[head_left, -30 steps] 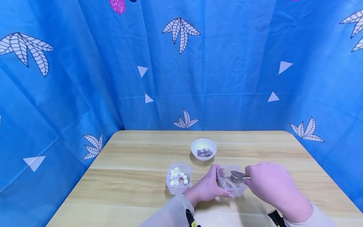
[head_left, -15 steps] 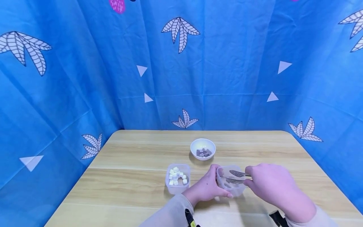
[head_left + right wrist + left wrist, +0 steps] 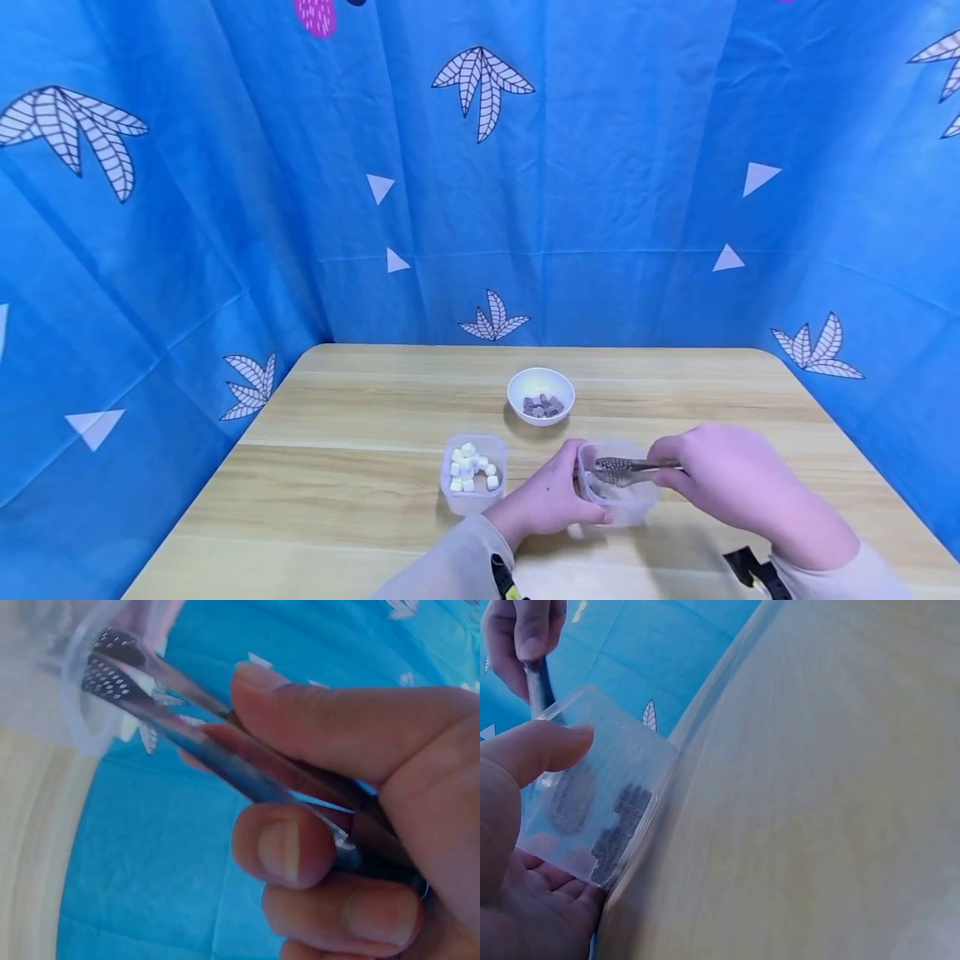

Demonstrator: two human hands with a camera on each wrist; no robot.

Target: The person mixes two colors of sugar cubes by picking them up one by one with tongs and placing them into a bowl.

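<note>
My left hand point(image 3: 551, 498) grips a translucent plastic container point(image 3: 630, 512) from its left side, thumb on the near wall. Through that wall, the left wrist view shows brownish cubes point(image 3: 619, 832) lying on the bottom. Metal serving tongs point(image 3: 630, 467) are held in my right hand point(image 3: 738, 479), between the thumb and curled fingers. Their perforated tips point(image 3: 109, 679) reach over the rim into the container and stand slightly apart. In the left wrist view one tong head point(image 3: 570, 799) appears blurred behind the wall, beside the cubes.
Left of my left hand stands a second translucent container point(image 3: 472, 504) with several white cubes point(image 3: 465, 467). A white bowl point(image 3: 542, 385) holding several brownish cubes point(image 3: 542, 407) stands farther back. A patterned blue curtain point(image 3: 600, 208) hangs behind the wooden table point(image 3: 337, 467).
The tong tips have come closer together within the container, after spreading apart half a second ago. My right hand has shifted slightly right. The left hand keeps its grip on the container.
</note>
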